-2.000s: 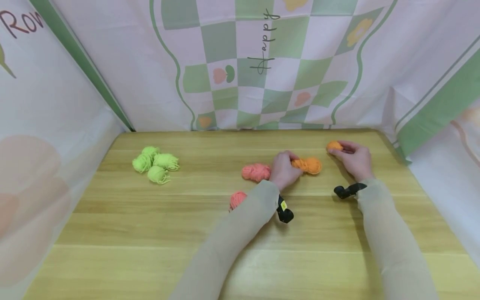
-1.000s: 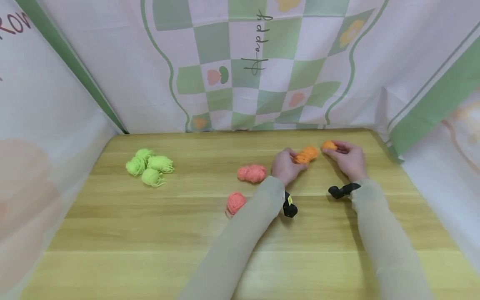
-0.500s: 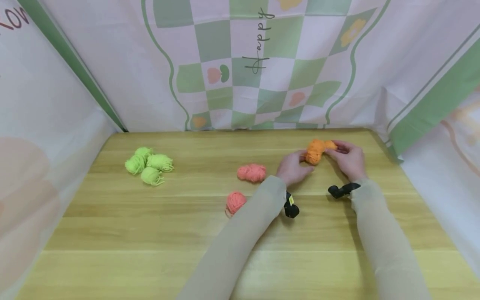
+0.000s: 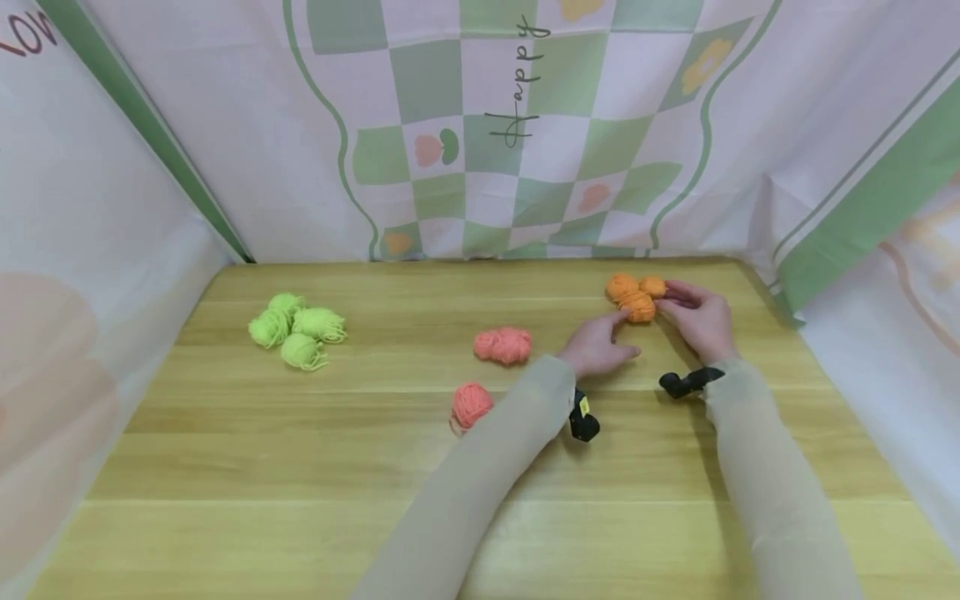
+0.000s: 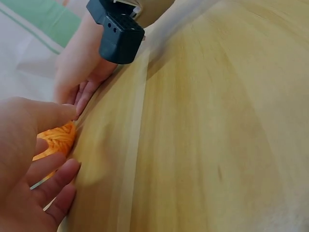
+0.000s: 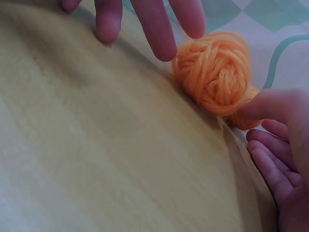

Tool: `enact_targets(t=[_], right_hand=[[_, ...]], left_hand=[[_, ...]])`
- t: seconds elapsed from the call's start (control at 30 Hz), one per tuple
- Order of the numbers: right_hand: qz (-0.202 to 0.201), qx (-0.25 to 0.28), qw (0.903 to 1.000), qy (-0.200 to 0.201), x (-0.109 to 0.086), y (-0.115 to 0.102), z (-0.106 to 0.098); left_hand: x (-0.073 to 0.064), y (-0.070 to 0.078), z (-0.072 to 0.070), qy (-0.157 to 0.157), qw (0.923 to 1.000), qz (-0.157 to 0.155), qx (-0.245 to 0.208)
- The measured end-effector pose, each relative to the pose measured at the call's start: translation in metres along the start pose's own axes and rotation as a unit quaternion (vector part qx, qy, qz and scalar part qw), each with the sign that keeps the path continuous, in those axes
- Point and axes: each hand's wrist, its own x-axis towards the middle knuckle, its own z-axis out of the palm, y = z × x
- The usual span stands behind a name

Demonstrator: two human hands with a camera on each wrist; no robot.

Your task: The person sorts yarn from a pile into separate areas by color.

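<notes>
Orange yarn balls sit clustered at the back right of the table, with a smaller orange ball at their right side. My left hand is just in front of the cluster, thumb and fingers spread, holding nothing. On the right, my right hand has its fingertips right at the small ball's edge, fingers loosely bent. In the right wrist view, one orange ball hides much of another beside the right thumb. In the left wrist view, the left hand partly covers the orange yarn.
Two coral yarn bundles, one oblong and one round, lie left of the left arm. Several lime yarn balls form a group at the far left. A patterned curtain stands behind the wooden table.
The left hand carried an orange yarn bundle right and back to the small orange ball, let go, and drew back towards the front. The right hand has stayed nearly still beside the small ball.
</notes>
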Motion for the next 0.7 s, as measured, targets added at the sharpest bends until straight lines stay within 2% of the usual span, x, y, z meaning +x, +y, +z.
enact_targets(t=[0.3, 0.53, 0.7], right_hand=[[0.040, 0.045, 0.9982, -0.010, 0.001, 0.000, -0.004], [0.076, 0.060, 0.9952, -0.015, 0.000, -0.012, -0.011], [0.069, 0.061, 0.9957, -0.012, 0.000, -0.028, -0.014]], left_hand=[[-0.004, -0.001, -0.012, 0.027, 0.9990, 0.012, -0.033], [-0.005, 0.002, -0.031, 0.045, 0.9958, 0.046, -0.065], [-0.007, 0.002, -0.049, 0.072, 0.9926, 0.064, -0.073]])
